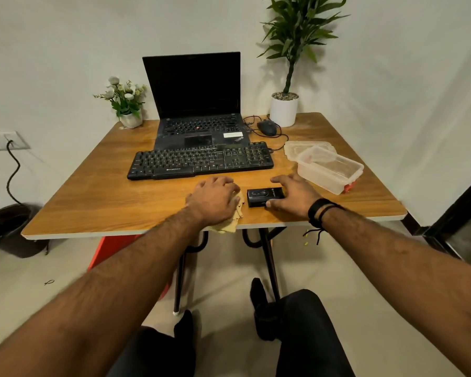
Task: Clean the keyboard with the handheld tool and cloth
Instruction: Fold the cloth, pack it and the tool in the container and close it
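Observation:
A black keyboard (200,160) lies across the middle of the wooden table (93,202), in front of an open laptop (199,115). My left hand (215,198) lies on a tan cloth (235,219) near the table's front edge, fingers curled down over it. To its right lies a small black handheld tool (263,197). My right hand (292,195) closes round the tool's right end, thumb at its near side and fingers over its far side.
A clear plastic box (329,170) with its lid (294,148) behind it stands at the right. A black mouse (267,127) with a cable, a white potted plant (283,108) and a small flower pot (131,119) line the back. A dark bin (8,229) stands on the floor at the left.

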